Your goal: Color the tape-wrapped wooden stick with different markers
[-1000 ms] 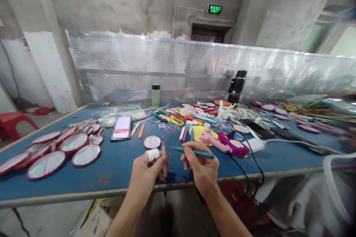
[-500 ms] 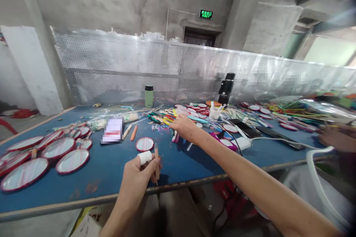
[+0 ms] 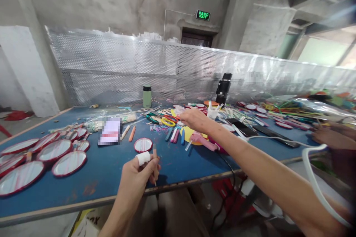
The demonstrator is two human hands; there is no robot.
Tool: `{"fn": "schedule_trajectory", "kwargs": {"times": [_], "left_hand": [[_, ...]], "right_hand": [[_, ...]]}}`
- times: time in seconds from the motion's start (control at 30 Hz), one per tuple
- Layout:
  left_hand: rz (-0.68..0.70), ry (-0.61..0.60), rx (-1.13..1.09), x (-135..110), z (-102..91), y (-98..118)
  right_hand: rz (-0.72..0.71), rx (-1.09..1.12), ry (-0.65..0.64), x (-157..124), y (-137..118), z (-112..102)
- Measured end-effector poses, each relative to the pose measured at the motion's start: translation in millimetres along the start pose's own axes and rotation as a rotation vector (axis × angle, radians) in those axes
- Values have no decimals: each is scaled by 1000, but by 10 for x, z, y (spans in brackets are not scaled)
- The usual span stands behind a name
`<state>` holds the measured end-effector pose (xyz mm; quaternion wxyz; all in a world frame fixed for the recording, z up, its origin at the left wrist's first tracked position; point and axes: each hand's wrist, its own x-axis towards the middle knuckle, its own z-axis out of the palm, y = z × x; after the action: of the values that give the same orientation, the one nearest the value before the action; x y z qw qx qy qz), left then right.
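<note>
My left hand (image 3: pixel 141 172), with a white wrap on one finger, is closed around a slim peach-coloured marker pen (image 3: pixel 155 159) held upright over the table's front edge. A small red-rimmed round mirror (image 3: pixel 143 144) lies just beyond it. My right hand (image 3: pixel 193 119) reaches across to the pile at the back. Its fingers look outstretched, with the tips partly hidden, beside yellow-handled scissors (image 3: pixel 167 121). Under that arm lie a yellow disc (image 3: pixel 187 133), a pink tool like a glue gun (image 3: pixel 204 141) and several markers (image 3: pixel 175 136).
Several red-rimmed mirrors (image 3: pixel 69 164) cover the left of the blue table (image 3: pixel 111 177). A phone (image 3: pixel 110 132), a green bottle (image 3: pixel 147 97) and a black flask (image 3: pixel 224 89) stand or lie farther back. At right are a white cable (image 3: pixel 280 140) and another person's hand (image 3: pixel 325 137).
My right hand has moved a little to the right and back from the scissors, uncovering them, the markers and the yellow disc. My left hand keeps its hold. The view has shifted slightly.
</note>
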<state>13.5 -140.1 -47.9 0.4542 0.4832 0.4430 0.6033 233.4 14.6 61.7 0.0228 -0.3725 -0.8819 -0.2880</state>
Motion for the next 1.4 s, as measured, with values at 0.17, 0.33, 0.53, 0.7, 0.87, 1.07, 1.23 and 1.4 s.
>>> {"fn": "schedule_trajectory", "kwargs": {"times": [0.17,0.33,0.53,0.7,0.87,1.07,1.23,1.4], "left_hand": [[7,-25,11,25,-27,-56],[15,-29,14,17,-28,-43],[23,-40,27,22,-27,-46],[30,-16,51,24,-30,-50],[33,-24,52,2,-19,-14],[10,-11,7,3,-15,-19],[8,-16,2,20,-22,-37],[17,-12,31,14,-23,-30]], "right_hand": [[-72,3,-42,-107,-55,40],[-97,-10,-40,-44,-68,147],[-105,-39,-20,83,-95,307],[-139,-43,-16,127,-156,331],[-114,-30,-9,131,-67,212],[-104,-4,-71,20,6,219],[-170,43,-147,-52,-112,357],[-206,75,-145,-30,-157,353]]}}
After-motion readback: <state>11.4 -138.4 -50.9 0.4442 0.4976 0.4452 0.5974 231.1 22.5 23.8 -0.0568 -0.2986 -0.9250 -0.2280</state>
